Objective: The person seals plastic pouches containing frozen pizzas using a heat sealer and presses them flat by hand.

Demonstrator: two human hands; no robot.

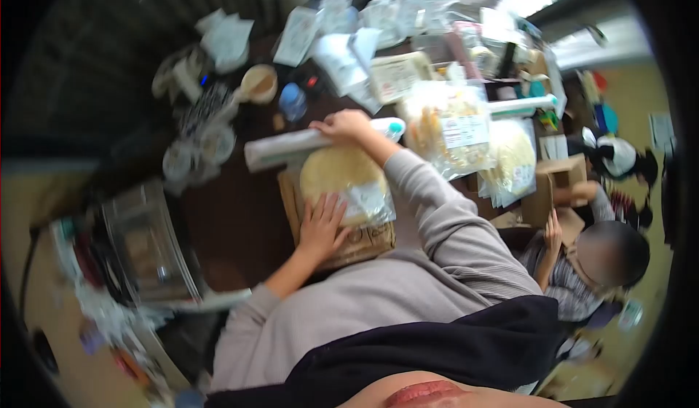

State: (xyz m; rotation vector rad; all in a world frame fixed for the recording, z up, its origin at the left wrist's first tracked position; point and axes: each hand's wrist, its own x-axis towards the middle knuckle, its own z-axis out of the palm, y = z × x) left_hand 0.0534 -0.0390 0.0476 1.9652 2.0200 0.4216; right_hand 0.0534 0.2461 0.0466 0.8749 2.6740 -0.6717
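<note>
A stack of round, pale yellow flat discs [331, 171] in a clear plastic bag lies in front of me on a brown cardboard box [371, 242]. My left hand [324, 226] rests flat on the bag's near-left side, fingers spread. Just beyond the stack lies a long white film roll [280, 149] with a teal end. Over the top of that roll, my right hand [346, 126] has its fingers bent round it; the fingertips are partly hidden. A clear wrapper with a small label [360, 200] covers the near-right part of the discs.
Labelled bags of food [448, 131] and bagged pale discs [510, 157] lie to the right. Beyond them is a second white roll [524, 104]. A blue-capped bottle [293, 102] and papers stand at the back. A clear plastic bin [149, 240] is left. A co-worker [575, 262] handles a carton.
</note>
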